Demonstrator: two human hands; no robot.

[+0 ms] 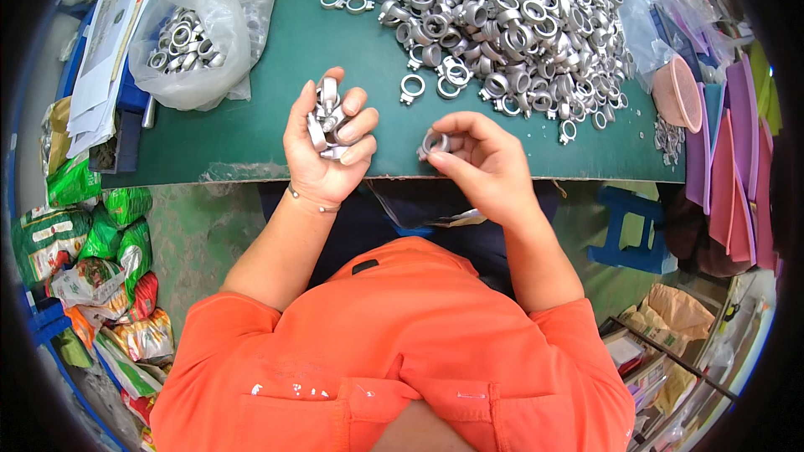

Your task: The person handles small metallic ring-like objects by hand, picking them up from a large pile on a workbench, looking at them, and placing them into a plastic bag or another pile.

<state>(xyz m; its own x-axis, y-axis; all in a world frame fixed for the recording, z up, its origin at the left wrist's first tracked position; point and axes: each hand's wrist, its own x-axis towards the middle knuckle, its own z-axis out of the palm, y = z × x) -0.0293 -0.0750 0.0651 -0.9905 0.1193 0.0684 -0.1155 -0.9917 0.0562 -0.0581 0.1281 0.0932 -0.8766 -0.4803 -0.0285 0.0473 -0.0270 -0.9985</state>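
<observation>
Slipping could be caused by overcrowding: several metal rings (317,132) are cupped in the left hand (322,159), left of the frame's centre, while one single ring (435,143) is pinched by the right hand (490,163) near the worktop (209,141) edge, where it could be dropped

Metal rings (316,132) in left grip (322,163)

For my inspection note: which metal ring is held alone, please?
The ring pinched in the right grip, the only one visible there. The left grip holds several rings together; others lie on the table or in the plastic bag.
</observation>
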